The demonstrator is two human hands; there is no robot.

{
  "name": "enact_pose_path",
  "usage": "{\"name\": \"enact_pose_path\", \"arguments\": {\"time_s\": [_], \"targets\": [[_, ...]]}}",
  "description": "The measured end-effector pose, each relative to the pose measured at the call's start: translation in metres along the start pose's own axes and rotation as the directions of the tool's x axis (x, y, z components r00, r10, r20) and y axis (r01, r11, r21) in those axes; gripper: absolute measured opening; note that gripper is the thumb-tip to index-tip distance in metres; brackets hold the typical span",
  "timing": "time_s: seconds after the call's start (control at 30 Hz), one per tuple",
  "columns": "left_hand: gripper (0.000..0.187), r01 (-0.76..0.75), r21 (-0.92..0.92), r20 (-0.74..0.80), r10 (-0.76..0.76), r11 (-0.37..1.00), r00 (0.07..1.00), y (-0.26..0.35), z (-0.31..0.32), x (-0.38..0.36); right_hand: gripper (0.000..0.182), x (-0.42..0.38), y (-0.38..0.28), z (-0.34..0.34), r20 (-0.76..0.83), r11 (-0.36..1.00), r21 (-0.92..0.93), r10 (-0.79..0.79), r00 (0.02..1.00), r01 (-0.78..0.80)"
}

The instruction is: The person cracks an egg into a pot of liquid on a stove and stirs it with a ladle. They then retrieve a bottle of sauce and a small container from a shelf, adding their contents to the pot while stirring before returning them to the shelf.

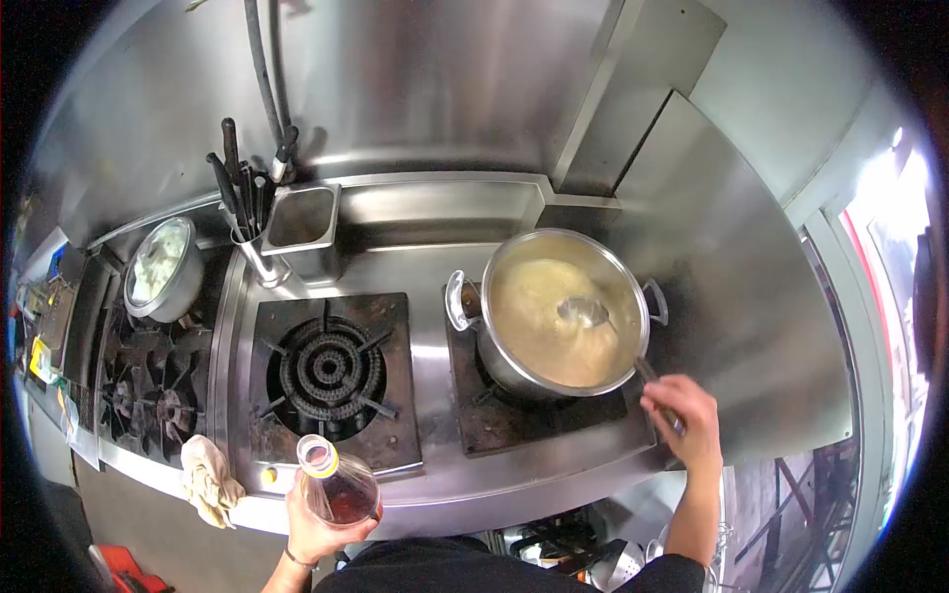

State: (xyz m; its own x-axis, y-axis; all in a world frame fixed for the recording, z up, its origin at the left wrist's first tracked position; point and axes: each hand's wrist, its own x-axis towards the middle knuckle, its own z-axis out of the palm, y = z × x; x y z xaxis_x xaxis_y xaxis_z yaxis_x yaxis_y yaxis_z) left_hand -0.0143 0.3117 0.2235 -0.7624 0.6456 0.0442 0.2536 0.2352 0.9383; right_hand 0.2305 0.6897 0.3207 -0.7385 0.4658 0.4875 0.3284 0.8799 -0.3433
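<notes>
A large steel pot [501,358] with two loop handles stands on the right burner, holding pale cloudy liquid. My right hand [684,415] is closed round the handle of a ladle [583,312], whose bowl rests in the liquid while the handle crosses the pot's right front rim. In my left hand [314,532] is an uncapped clear bottle [341,494] with a yellow neck ring and dark reddish liquid inside. The bottle is near the counter's front edge, before the middle burner [329,368].
Knives in a steel holder [259,262] stand beside a square steel container [304,259] behind the middle burner. A pot with whitish contents [158,262] sits on the left stove. A crumpled cloth [208,482] hangs at the front edge.
</notes>
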Motion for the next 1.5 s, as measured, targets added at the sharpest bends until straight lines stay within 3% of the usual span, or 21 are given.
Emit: {"name": "enact_pose_path", "arguments": {"time_s": [0.03, 0.17, 0.33, 0.4, 0.47, 0.67, 0.73, 0.77, 0.87, 0.9, 0.93, 0.97, 1.0, 1.03, 1.07, 1.1, 1.17, 1.2, 1.27, 1.4, 1.5], "targets": [[0.082, 0.005, -0.003, -0.006, -0.005, 1.0, 1.0, -0.001, 0.0, -0.003, 0.019, -0.003, -0.01, -0.006, 0.112, 0.987, -0.135, -0.069, 0.991, 0.084], [0.081, 0.053, -0.058, -0.071, -0.057, 0.997, 0.996, 0.001, -0.004, -0.015, 0.016, -0.008, -0.035, -0.011, 0.345, 0.964, -0.184, -0.12, 0.931, 0.192], [0.08, 0.065, -0.118, -0.088, -0.076, 0.991, 0.993, -0.01, -0.019, -0.038, 0.016, 0.002, -0.028, 0.036, 0.289, 0.951, -0.144, -0.226, 0.93, 0.275], [0.095, 0.072, -0.132, -0.083, -0.083, 0.989, 0.993, -0.016, -0.029, -0.052, 0.017, 0.002, -0.021, 0.055, 0.281, 0.92, -0.259, -0.22, 0.934, 0.295], [0.094, 0.051, -0.136, -0.125, -0.069, 0.989, 0.99, -0.021, -0.039, -0.067, 0.016, 0.003, -0.02, 0.069, 0.249, 0.912, -0.257, -0.259, 0.933, 0.321], [0.089, 0.039, -0.055, -0.203, -0.05, 0.998, 0.978, -0.052, -0.087, -0.137, 0.018, 0.002, -0.017, 0.096, 0.077, 0.924, -0.369, -0.072, 0.994, 0.096], [0.088, 0.018, -0.067, -0.264, -0.035, 0.998, 0.964, -0.07, -0.104, -0.167, 0.029, -0.002, -0.019, 0.089, 0.119, 0.932, -0.362, 0.074, 0.99, -0.026], [0.086, -0.011, -0.051, -0.328, -0.007, 0.999, 0.945, -0.074, -0.112, -0.181, 0.033, -0.004, -0.032, 0.082, 0.143, 0.92, -0.389, 0.102, 0.984, -0.039], [0.089, 0.139, -0.033, -0.328, -0.142, 0.99, 0.934, -0.083, -0.143, -0.229, 0.043, -0.017, -0.076, 0.069, 0.179, 0.865, -0.491, 0.214, 0.96, -0.101], [0.088, 0.096, -0.137, -0.397, -0.143, 0.986, 0.907, -0.078, -0.148, -0.241, 0.041, -0.021, -0.115, 0.066, 0.124, 0.818, -0.556, 0.258, 0.958, -0.148], [0.086, 0.103, -0.044, -0.436, -0.112, 0.994, 0.893, -0.101, -0.156, -0.259, 0.04, -0.026, -0.15, 0.069, 0.064, 0.76, -0.62, 0.297, 0.953, -0.195], [0.086, 0.142, 0.006, -0.442, -0.125, 0.99, 0.888, -0.102, -0.167, -0.274, 0.04, -0.033, -0.172, 0.089, 0.093, 0.785, -0.599, 0.268, 0.959, -0.161], [0.086, 0.173, 0.049, -0.443, -0.134, 0.984, 0.886, -0.102, -0.175, -0.286, 0.034, -0.044, -0.195, 0.107, 0.115, 0.938, -0.299, 0.219, 0.969, -0.176], [0.086, 0.159, 0.008, -0.471, -0.137, 0.987, 0.871, -0.108, -0.181, -0.298, 0.029, -0.057, -0.219, 0.126, 0.126, 0.983, 0.029, 0.175, 0.977, -0.18], [0.086, 0.171, 0.005, -0.491, -0.147, 0.985, 0.859, -0.11, -0.187, -0.311, 0.02, -0.07, -0.249, 0.16, 0.264, 0.94, 0.255, 0.16, 0.951, -0.229], [0.086, 0.179, 0.022, -0.511, -0.143, 0.984, 0.848, -0.112, -0.193, -0.322, 0.017, -0.078, -0.297, 0.179, 0.406, 0.951, 0.252, 0.063, 0.911, -0.178], [0.087, 0.187, 0.102, -0.528, -0.106, 0.977, 0.842, -0.12, -0.207, -0.342, 0.025, -0.108, -0.333, 0.26, 0.503, 0.978, 0.119, -0.207, 0.839, 0.171], [0.087, 0.196, 0.1, -0.547, -0.111, 0.976, 0.83, -0.124, -0.213, -0.35, 0.027, -0.112, -0.358, 0.287, 0.587, 0.968, 0.162, -0.251, 0.77, 0.192], [0.088, 0.199, 0.0, -0.584, -0.162, 0.98, 0.796, -0.132, -0.221, -0.364, 0.033, -0.124, -0.387, 0.356, 0.511, 0.912, 0.157, -0.403, 0.759, 0.379], [0.088, 0.217, 0.014, -0.621, -0.161, 0.976, 0.767, -0.13, -0.252, -0.371, 0.031, -0.111, -0.425, 0.433, 0.619, 0.738, 0.049, -0.551, 0.559, 0.673], [0.087, 0.192, 0.035, -0.661, -0.122, 0.981, 0.74, -0.143, -0.278, -0.371, 0.019, -0.101, -0.415, 0.458, 0.647, 0.74, 0.074, -0.546, 0.532, 0.669]]}}
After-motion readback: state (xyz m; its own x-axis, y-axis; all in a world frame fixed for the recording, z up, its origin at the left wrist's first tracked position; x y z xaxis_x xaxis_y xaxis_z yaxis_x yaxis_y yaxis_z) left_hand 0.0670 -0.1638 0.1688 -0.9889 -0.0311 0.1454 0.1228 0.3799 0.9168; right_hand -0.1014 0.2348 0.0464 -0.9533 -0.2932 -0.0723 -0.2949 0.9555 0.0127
